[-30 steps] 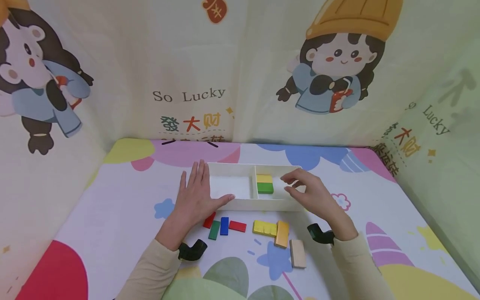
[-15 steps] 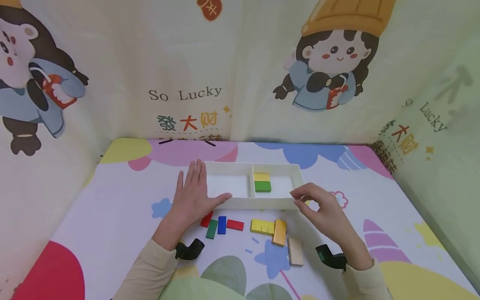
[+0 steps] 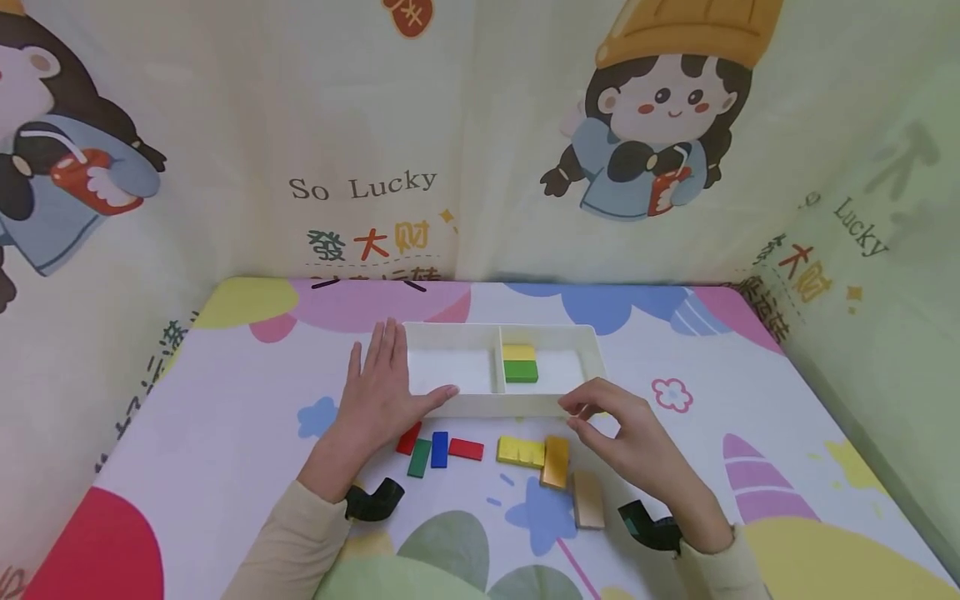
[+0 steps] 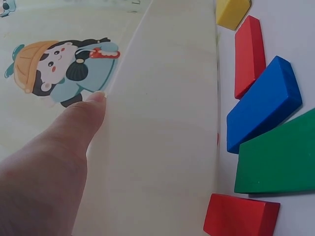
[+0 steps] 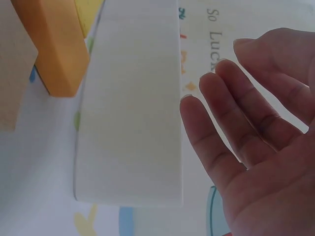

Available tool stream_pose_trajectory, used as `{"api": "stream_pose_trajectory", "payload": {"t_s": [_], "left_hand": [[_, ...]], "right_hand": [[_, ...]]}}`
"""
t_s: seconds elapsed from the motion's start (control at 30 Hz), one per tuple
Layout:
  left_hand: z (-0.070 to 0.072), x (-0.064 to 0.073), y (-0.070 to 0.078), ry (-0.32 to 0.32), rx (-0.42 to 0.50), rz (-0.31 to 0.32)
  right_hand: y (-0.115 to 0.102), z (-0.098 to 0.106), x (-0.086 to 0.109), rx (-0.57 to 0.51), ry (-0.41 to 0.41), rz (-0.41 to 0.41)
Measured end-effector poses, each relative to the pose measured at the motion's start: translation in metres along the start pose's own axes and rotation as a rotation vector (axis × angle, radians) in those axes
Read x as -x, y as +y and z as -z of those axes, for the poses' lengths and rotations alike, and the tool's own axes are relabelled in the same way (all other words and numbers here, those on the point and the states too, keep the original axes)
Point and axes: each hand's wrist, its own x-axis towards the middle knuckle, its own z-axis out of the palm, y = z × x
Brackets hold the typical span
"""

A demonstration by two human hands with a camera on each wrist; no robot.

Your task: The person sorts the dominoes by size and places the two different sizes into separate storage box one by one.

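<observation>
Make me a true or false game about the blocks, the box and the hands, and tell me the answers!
1. A flat yellow block and a flat bright green block lie in the shallow white rectangular box. True.
2. They lie in its left compartment. False: they are in the right one.
3. A flat blue block lies between dark green and red blocks. True.
4. The right hand grips something. False: the bare right hand holds nothing.
5. The bare left hand is at the box's left end. True.
</observation>
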Motion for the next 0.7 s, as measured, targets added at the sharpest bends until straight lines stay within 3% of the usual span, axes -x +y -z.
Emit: {"api": "stream_pose_trajectory", "payload": {"t_s": [0.37, 0.53, 0.7], "left_hand": [[0.004, -0.002, 0.001, 0.006, -0.002, -0.005], [0.004, -0.002, 0.001, 0.008, 0.004, -0.003], [0.002, -0.002, 0.001, 0.009, 0.011, -0.005]], "right_hand": [[0.000, -0.009, -0.006, -0.091, -0.115, 0.018], [0.001, -0.016, -0.007, -0.080, -0.177, 0.027], [-0.002, -0.023, -0.005, -0.043, -0.277, -0.049]]}}
